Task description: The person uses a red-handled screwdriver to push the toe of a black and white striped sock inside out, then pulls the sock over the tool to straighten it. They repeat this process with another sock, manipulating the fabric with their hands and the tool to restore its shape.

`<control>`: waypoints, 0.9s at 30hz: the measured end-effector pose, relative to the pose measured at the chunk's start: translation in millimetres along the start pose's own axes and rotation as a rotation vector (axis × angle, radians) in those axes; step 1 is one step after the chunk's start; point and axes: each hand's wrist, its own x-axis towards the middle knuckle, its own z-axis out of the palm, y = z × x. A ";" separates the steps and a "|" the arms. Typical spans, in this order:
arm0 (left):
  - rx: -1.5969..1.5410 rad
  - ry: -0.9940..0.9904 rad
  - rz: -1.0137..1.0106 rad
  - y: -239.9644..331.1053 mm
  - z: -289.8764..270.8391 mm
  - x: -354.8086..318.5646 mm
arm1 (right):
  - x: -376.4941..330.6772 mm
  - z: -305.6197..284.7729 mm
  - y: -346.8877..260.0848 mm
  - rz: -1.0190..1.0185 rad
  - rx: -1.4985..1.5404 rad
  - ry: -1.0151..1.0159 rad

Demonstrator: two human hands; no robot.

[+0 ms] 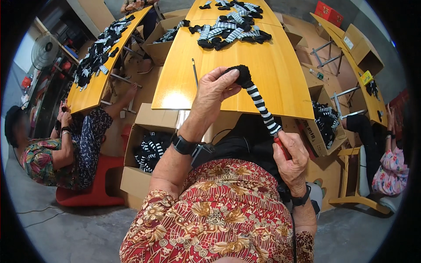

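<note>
My left hand (210, 91) pinches the fuzzy black end of a narrow black-and-white striped knitted tube (258, 104) between thumb and fingers, above the table's near edge. The tube stretches down and to the right toward my body. At its lower opening my right hand (291, 160) is closed around a red handle (282, 148). The handle meets the tube's open end; whatever part of the tool lies inside the tube is hidden. A pencil (194, 72) rests on the yellow wooden table (175, 87) beyond my left hand.
A heap of striped knitted pieces (228, 33) covers the table's far part. Cardboard boxes (136, 179) with more striped pieces stand left and right of me. Co-workers sit at side tables, one on a red chair (94, 188), one on a wooden chair (351, 199).
</note>
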 end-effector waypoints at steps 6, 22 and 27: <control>0.182 -0.003 0.185 -4.0 -1.5 3.6 | -5.9 -1.9 -0.2 0.094 0.112 -0.014; 0.553 -0.282 0.039 32.0 -7.7 -0.6 | 2.0 -21.0 -4.5 -0.043 -0.012 -0.077; 0.386 -0.171 0.106 14.6 -5.8 1.1 | -2.5 -20.3 -0.8 0.014 0.114 -0.092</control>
